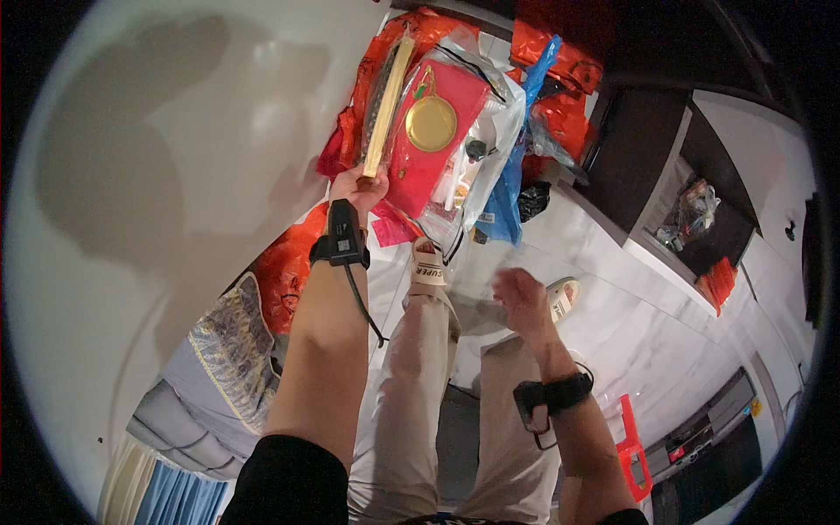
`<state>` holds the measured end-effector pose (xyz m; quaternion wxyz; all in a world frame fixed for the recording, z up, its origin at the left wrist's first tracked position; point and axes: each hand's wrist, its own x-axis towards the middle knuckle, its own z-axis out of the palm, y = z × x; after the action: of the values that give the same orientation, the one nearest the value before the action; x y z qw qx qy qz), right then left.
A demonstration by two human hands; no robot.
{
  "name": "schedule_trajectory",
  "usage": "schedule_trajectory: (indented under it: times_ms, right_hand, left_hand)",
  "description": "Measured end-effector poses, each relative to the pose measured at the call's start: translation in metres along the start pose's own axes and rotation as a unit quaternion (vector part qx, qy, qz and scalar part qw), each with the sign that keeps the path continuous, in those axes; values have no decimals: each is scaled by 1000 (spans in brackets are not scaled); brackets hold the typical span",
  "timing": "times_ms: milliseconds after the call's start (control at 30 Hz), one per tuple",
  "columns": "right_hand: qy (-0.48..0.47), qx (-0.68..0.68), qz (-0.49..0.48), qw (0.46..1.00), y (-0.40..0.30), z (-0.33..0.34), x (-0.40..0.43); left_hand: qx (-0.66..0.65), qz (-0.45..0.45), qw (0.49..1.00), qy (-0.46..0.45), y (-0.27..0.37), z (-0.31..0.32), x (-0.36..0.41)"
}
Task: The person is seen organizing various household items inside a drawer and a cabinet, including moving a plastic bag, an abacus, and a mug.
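Observation:
My left hand (359, 189) grips the lower end of a long, flat pale-yellow bundle (388, 108) in clear plastic, with a dark strip along its left side. Just right of it lies a red flat packet (430, 174). On that packet rests a round gold-coloured disc (431, 123) with a gold cord and a small green piece. Both are by an open whitish plastic bag (505, 141) with black drawstrings, holding several small items. My right hand (522, 298), slightly blurred, hangs over the floor near my slipper with fingers curled; nothing shows in it.
Orange-red plastic bags (289, 282) lie at the left and behind the pile. A blue plastic bag (508, 197) and a black bag (535, 200) lie to its right. Also around are a grey sofa (190, 430), a dark cabinet (640, 151) and a red plastic stool (633, 453).

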<state>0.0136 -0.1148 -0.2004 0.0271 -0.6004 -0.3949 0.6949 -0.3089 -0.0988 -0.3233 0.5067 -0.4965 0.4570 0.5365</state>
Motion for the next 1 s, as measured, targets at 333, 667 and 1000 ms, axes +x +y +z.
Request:
schedule_trajectory:
  times_ms: [333, 667, 1000]
  right_hand:
    - [-29, 88, -34, 995, -52, 4, 27]
    - [0, 308, -144, 940, -51, 10, 28]
    - [144, 52, -134, 979, -49, -66, -36]
  left_hand:
    - [58, 82, 966, -238, -80, -84, -63]
    - [342, 30, 911, -227, -141, -104, -131]
    - [827, 520, 214, 23, -169, -21, -92]
